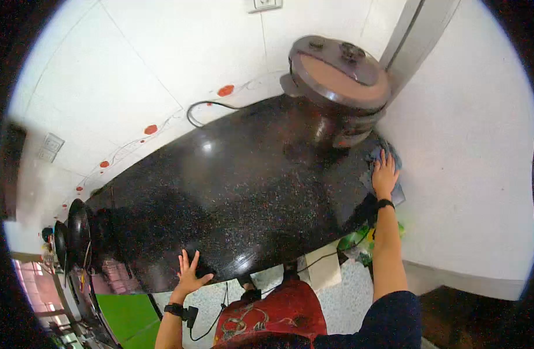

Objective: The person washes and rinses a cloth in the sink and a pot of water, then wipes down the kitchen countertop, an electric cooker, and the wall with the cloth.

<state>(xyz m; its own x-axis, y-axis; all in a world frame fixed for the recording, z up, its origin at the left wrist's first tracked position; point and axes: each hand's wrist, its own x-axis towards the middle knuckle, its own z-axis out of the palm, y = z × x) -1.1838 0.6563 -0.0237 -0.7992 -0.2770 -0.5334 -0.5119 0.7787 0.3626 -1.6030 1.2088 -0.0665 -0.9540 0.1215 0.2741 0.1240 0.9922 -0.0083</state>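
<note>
My right hand (385,174) lies flat with its fingers stretched on a grey-blue cloth (396,156) at the right end of the black countertop (249,192), beside the white wall. My left hand (190,278) rests with spread fingers on the counter's front edge at the lower left, with nothing in it. A dark electric cooker (340,87) with a brown and silver lid stands at the back right, just behind my right hand.
Black pans (78,232) are at the far left. A black cable (200,106) loops by the tiled wall (139,64). Below the counter's front are a green panel (127,320), a pale box (323,267), green and yellow packaging (360,241) and loose cords.
</note>
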